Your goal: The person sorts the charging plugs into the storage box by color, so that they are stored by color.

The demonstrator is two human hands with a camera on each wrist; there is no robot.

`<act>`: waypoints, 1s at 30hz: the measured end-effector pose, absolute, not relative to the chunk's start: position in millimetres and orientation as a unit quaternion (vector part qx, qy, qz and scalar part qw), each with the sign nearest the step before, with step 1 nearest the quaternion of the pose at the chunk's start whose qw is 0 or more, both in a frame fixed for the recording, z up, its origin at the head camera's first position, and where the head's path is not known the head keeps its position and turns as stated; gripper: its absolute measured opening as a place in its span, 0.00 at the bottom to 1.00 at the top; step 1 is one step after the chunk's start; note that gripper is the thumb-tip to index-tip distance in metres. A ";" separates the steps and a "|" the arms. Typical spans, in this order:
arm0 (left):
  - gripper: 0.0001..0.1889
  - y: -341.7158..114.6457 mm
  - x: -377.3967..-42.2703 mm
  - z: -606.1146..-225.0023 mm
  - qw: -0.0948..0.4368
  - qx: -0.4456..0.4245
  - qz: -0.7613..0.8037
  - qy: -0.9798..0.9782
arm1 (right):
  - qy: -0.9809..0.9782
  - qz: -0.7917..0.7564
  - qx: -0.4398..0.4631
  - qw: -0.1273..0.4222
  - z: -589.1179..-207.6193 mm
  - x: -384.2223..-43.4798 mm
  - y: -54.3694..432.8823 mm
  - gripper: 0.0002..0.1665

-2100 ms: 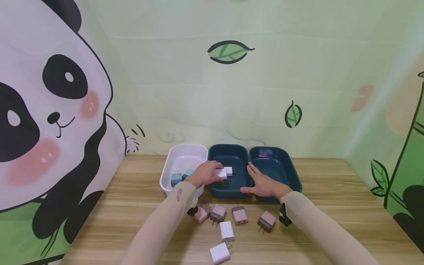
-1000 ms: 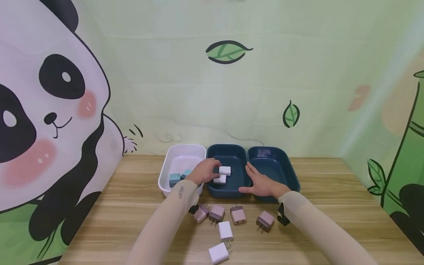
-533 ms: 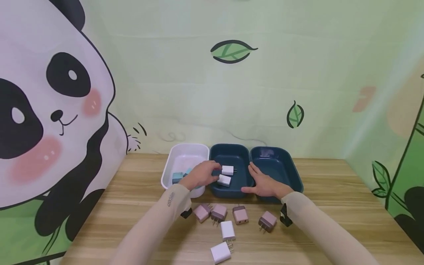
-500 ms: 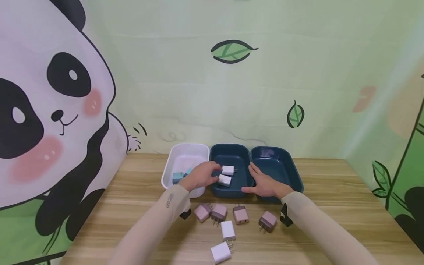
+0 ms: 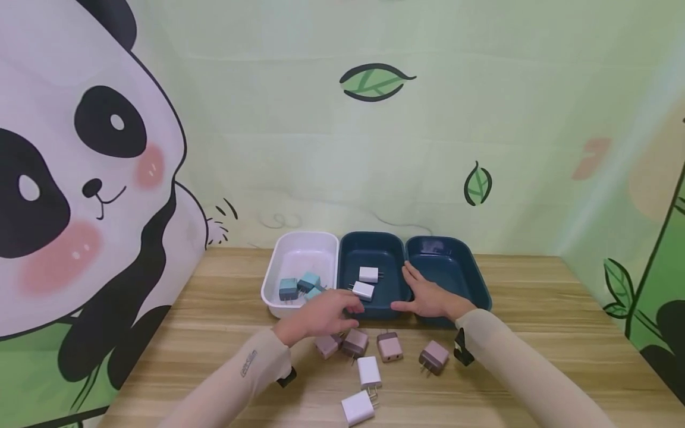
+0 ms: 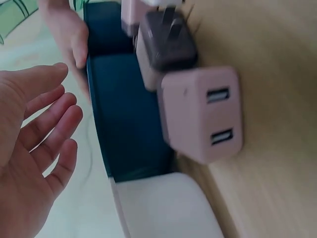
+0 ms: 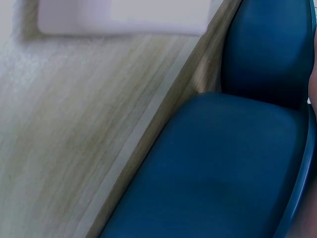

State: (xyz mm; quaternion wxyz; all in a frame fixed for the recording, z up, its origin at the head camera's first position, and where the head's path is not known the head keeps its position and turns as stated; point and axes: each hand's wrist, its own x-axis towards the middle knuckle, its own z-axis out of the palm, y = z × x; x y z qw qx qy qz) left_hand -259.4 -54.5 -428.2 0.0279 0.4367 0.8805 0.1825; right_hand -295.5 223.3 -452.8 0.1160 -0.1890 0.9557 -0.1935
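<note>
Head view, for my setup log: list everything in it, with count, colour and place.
White tray: 1, white, left
Blue trays: 2, dark blue, middle and right
Teal chargers: 3 visible, teal, in white tray
White chargers: 4, white, two in middle tray, two on table
Pink chargers: 4, pink-mauve, on table
Table: 1, brown, under trays
Panda backdrop: 1, mostly green, around table
Devices: 2, black, on wrists
Sleeves: 2, beige, on arms
Left hand: 1, bare, near pink chargers
Right hand: 1, bare, at blue trays' adjoining rims
</note>
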 end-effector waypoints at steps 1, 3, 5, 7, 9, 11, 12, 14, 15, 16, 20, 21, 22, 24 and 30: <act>0.12 -54.6 -255.8 -428.6 0.035 0.438 0.178 0.880 | 0.956 -0.194 -0.189 0.116 -452.7 -295.6 223.2 0.61; 0.12 -54.4 -248.9 -429.0 0.050 0.440 0.170 0.880 | 0.956 -0.193 -0.187 0.117 -453.0 -295.5 223.0 0.62; 0.12 -54.4 -242.2 -429.4 0.062 0.444 0.166 0.879 | 0.956 -0.194 -0.186 0.117 -453.2 -295.5 223.2 0.62; 0.12 -54.7 -235.2 -429.4 0.074 0.450 0.170 0.874 | 0.957 -0.192 -0.185 0.119 -453.1 -295.4 223.3 0.62; 0.11 -54.6 -228.9 -430.6 0.080 0.462 0.173 0.866 | 0.957 -0.191 -0.183 0.121 -452.8 -295.3 223.3 0.63; 0.09 -54.1 -222.6 -432.3 0.084 0.481 0.169 0.856 | 0.957 -0.190 -0.182 0.123 -452.4 -295.5 223.3 0.63; 0.09 -53.9 -219.5 -433.5 0.087 0.490 0.166 0.851 | 0.957 -0.190 -0.181 0.124 -452.1 -295.6 223.2 0.63; 0.08 -53.6 -213.8 -436.2 0.087 0.510 0.154 0.842 | 0.957 -0.192 -0.179 0.126 -451.8 -296.1 223.1 0.63; 0.08 -53.7 -211.0 -437.4 0.089 0.515 0.149 0.839 | 0.956 -0.193 -0.179 0.126 -451.7 -296.3 223.0 0.63; 0.08 -53.7 -208.2 -438.5 0.095 0.520 0.146 0.836 | 0.956 -0.194 -0.179 0.126 -451.6 -296.6 222.9 0.62; 0.11 -54.9 -198.8 -442.8 0.122 0.528 0.150 0.827 | 0.956 -0.196 -0.179 0.126 -451.5 -296.7 222.5 0.62; 0.12 -55.2 -196.9 -443.6 0.130 0.530 0.151 0.824 | 0.956 -0.196 -0.179 0.127 -451.4 -296.5 222.4 0.62; 0.13 -55.4 -195.2 -444.5 0.134 0.535 0.150 0.820 | 0.956 -0.197 -0.178 0.127 -451.5 -296.4 222.5 0.62; 0.15 -56.0 -192.2 -445.4 0.146 0.540 0.148 0.816 | 0.955 -0.198 -0.179 0.128 -451.5 -296.1 222.7 0.62; 0.21 -58.0 -188.4 -449.2 0.151 0.552 0.122 0.811 | 0.955 -0.198 -0.179 0.132 -452.6 -296.2 223.7 0.65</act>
